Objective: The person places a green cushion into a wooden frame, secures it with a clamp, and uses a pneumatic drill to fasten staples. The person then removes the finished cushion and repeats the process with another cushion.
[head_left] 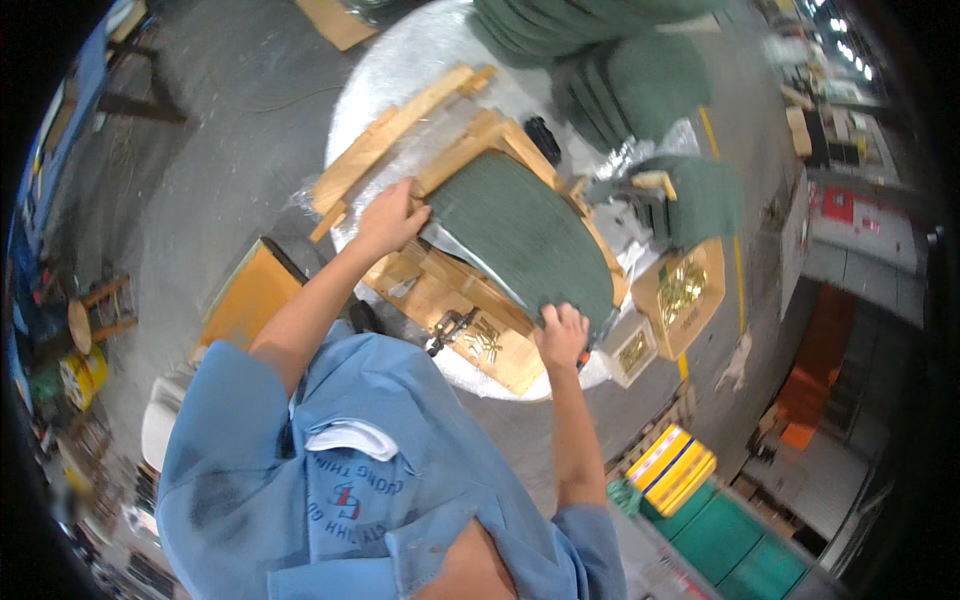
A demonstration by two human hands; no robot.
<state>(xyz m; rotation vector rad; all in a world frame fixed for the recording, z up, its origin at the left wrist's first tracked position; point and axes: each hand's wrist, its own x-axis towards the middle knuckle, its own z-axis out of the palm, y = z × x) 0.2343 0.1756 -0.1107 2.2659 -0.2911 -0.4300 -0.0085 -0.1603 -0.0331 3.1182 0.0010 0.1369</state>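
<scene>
A green fabric-covered chair seat pad (520, 225) lies within a light wooden chair frame (460, 155) on a round table. My left hand (395, 215) is closed at the pad's left corner, where the frame's wood meets it. At the pad's near right edge, my right hand (562, 337) has its fingers curled over the rim. The undersides of both grips are hidden. Below the pad, a plywood board (515, 368) carries loose brass-coloured fasteners (482, 340) and a dark tool (450, 328). An orange-tipped item (584, 357) shows beside my right hand.
Stacked green pads (640, 85) occupy the far side of the plastic-wrapped table (350, 110). To the right stand a cardboard box (700, 318) of brass-coloured hardware and a smaller box (632, 350). A tan-topped stool or chair (245, 295) is near my left arm; a yellow crate (672, 470) sits lower right.
</scene>
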